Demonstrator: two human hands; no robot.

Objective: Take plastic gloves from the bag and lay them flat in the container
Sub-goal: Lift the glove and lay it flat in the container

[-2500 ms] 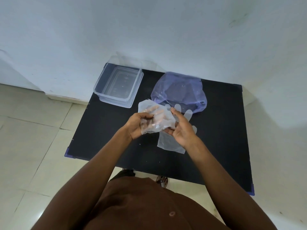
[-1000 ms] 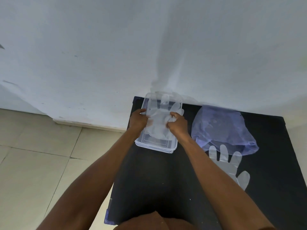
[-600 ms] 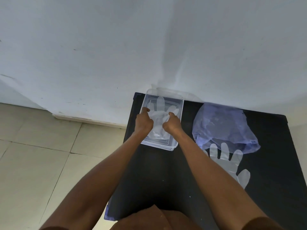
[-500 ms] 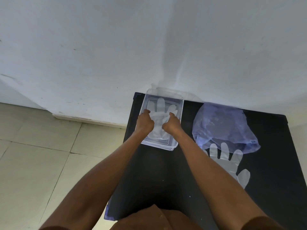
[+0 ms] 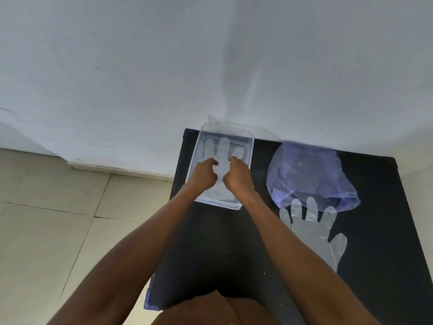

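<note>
A clear plastic container [image 5: 250, 148] sits at the far left corner of the black table [image 5: 375, 254]. A clear plastic glove [image 5: 223, 146] lies inside it, fingers pointing toward the wall. My left hand [image 5: 203, 173] and my right hand [image 5: 237, 175] rest on the glove's palm inside the container, fingertips pressing down on it. A bluish translucent bag [image 5: 309, 174] lies to the right of the container. A second clear glove [image 5: 314, 228] lies flat on the table just in front of the bag, its fingertips under the bag's edge.
A white wall stands directly behind the table. Beige tiled floor [image 5: 46, 219] lies to the left, past the table's left edge. The container sits close to that edge and the back corner.
Earlier both hands held the glove near the bag, then carried it left into the container. Over the last half second the hands moved forward over the glove, which now lies flatter.
</note>
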